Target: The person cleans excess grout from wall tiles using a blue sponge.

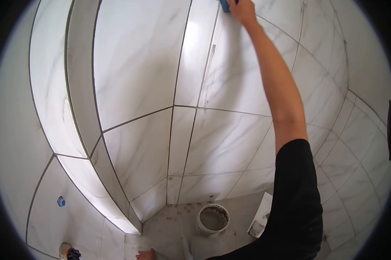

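Observation:
High on the wall, at the top edge of the view, my right hand [243, 11] is closed around a blue grout float [224, 5], which is mostly cut off by the frame. The tool is against or very close to the white marble-patterned wall tiles [239, 82]. Grey grout smears [208, 73] run down the joint just below it. My left hand [146, 255] shows only in part at the bottom edge, low over the floor. Its fingers are too little visible to say whether it holds anything.
A white bucket [198, 222] with grey mix inside stands on the stained floor [161, 221]. Right of it lies a white board or box [260, 212]. A tiled ledge [91, 173] juts out at left. A blue plug [61, 201] sits in the lower left tile.

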`<state>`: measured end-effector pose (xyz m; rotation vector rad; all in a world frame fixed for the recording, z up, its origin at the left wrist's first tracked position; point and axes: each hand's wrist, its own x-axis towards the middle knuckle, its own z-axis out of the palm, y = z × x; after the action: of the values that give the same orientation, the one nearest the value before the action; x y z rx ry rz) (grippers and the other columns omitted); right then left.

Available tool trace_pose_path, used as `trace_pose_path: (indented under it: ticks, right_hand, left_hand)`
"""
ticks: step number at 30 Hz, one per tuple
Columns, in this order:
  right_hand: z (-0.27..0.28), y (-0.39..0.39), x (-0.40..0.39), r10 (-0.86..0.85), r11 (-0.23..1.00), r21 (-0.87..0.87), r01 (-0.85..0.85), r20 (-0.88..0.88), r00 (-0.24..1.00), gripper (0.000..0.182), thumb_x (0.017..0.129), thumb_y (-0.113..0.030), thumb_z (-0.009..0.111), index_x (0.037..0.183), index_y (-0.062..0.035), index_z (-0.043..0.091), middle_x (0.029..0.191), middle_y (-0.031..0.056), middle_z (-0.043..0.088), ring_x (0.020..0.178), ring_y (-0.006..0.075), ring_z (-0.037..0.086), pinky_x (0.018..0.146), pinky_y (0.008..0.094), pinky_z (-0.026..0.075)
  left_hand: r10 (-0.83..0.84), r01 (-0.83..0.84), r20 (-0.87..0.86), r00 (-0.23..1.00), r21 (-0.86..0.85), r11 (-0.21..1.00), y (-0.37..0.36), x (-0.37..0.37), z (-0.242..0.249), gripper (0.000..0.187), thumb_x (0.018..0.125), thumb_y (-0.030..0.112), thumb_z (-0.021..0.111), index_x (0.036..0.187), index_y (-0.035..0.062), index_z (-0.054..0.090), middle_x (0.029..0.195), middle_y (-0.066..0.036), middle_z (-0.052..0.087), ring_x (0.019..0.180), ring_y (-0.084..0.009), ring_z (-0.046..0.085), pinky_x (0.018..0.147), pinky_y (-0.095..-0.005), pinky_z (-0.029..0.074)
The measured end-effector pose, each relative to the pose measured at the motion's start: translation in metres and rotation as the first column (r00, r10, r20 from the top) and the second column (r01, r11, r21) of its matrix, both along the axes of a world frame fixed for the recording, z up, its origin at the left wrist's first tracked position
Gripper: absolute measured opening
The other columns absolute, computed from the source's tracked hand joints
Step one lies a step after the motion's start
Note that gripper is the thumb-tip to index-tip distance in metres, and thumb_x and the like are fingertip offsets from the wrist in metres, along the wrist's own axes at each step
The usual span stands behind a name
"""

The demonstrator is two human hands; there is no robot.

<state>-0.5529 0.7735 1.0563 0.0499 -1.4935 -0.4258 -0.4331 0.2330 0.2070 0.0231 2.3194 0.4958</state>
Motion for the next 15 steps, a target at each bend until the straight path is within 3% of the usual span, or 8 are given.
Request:
trace_pose_path:
  ticks: [1,2,7,9,11,13,14,15]
  right_hand:
    - [-0.025,0.0,-0.005,0.043,0.998,0.042,-0.043,0.001,0.999,0.02,0.086,-0.01,0.062,0.099,0.0052,0.062,0.094,0.0283,0.062,0.09,0.0463,0.06,0.08,0.0526,0.049]
    - [-0.054,-0.028,0.007,-0.033,0.997,-0.073,0.038,0.06,0.998,0.022,0.087,-0.018,0.065,0.098,0.0005,0.065,0.094,0.0232,0.063,0.088,0.0416,0.063,0.079,0.0484,0.052]
    - [-0.265,-0.045,0.026,0.067,0.997,-0.046,-0.054,0.365,0.928,0.032,0.083,0.0,0.061,0.115,-0.0035,0.062,0.094,0.0179,0.052,0.083,0.0365,0.059,0.072,0.047,0.052]
    - [-0.302,-0.052,0.057,0.132,0.988,-0.154,-0.032,0.703,0.699,0.03,0.081,0.001,0.063,0.11,-0.0063,0.064,0.097,0.0159,0.058,0.093,0.0351,0.063,0.08,0.0446,0.054]
    - [-0.275,-0.045,0.065,0.026,1.0,-0.01,-0.027,0.716,0.698,0.028,0.081,-0.004,0.063,0.108,-0.0078,0.064,0.101,0.0153,0.062,0.096,0.0358,0.064,0.083,0.045,0.053]
    - [-0.183,-0.059,0.068,0.107,0.959,-0.279,0.039,0.487,0.867,0.023,0.085,-0.013,0.062,0.107,-0.006,0.065,0.096,0.0189,0.065,0.093,0.0391,0.065,0.079,0.0463,0.052]
    - [-0.131,-0.052,0.064,0.114,0.993,-0.052,-0.104,0.278,0.954,0.022,0.087,-0.015,0.062,0.106,-0.0056,0.066,0.096,0.0207,0.066,0.091,0.0401,0.065,0.076,0.0469,0.052]
    - [-0.079,-0.052,0.06,0.086,0.971,0.219,-0.096,0.058,0.995,0.018,0.088,-0.016,0.064,0.098,-0.0019,0.067,0.086,0.0185,0.064,0.078,0.0377,0.064,0.07,0.0407,0.05]
  left_hand:
    - [0.022,-0.022,-0.003,1.0,-0.013,1.0,0.002,-0.002,-0.003,0.054,0.1,0.032,0.045,0.149,0.0105,0.038,0.154,-0.021,0.035,0.136,-0.0433,0.043,0.115,-0.0523,0.032]
    - [0.044,-0.043,0.002,0.999,-0.028,0.999,0.003,0.001,-0.007,0.056,0.098,0.033,0.046,0.149,0.0104,0.039,0.153,-0.021,0.035,0.135,-0.0432,0.043,0.114,-0.0525,0.032]
    - [0.134,-0.132,0.009,0.991,-0.114,0.985,-0.007,0.014,-0.024,0.061,0.091,0.037,0.053,0.144,0.01,0.042,0.148,-0.021,0.038,0.133,-0.0429,0.045,0.111,-0.0532,0.035]
    - [0.175,-0.174,-0.004,0.984,-0.143,0.974,-0.01,0.014,-0.029,0.063,0.088,0.039,0.056,0.143,0.0098,0.043,0.146,-0.021,0.04,0.131,-0.0428,0.045,0.11,-0.0535,0.036]
    - [0.222,-0.223,-0.023,0.975,-0.161,0.961,-0.006,0.012,-0.032,0.066,0.085,0.041,0.059,0.141,0.0096,0.045,0.144,-0.021,0.041,0.13,-0.0426,0.046,0.109,-0.0537,0.037]
    - [0.28,-0.283,-0.041,0.959,-0.182,0.942,0.001,0.011,-0.033,0.068,0.082,0.043,0.062,0.139,0.0095,0.046,0.142,-0.021,0.042,0.129,-0.0425,0.046,0.107,-0.054,0.038]
    - [0.305,-0.309,-0.055,0.951,-0.197,0.93,0.002,0.009,-0.033,0.069,0.08,0.043,0.063,0.138,0.0094,0.046,0.141,-0.021,0.043,0.129,-0.0424,0.047,0.107,-0.0542,0.038]
    - [0.326,-0.334,-0.071,0.943,-0.213,0.918,0.005,0.006,-0.032,0.071,0.079,0.044,0.065,0.137,0.0093,0.047,0.14,-0.021,0.043,0.128,-0.0423,0.047,0.106,-0.0543,0.039]
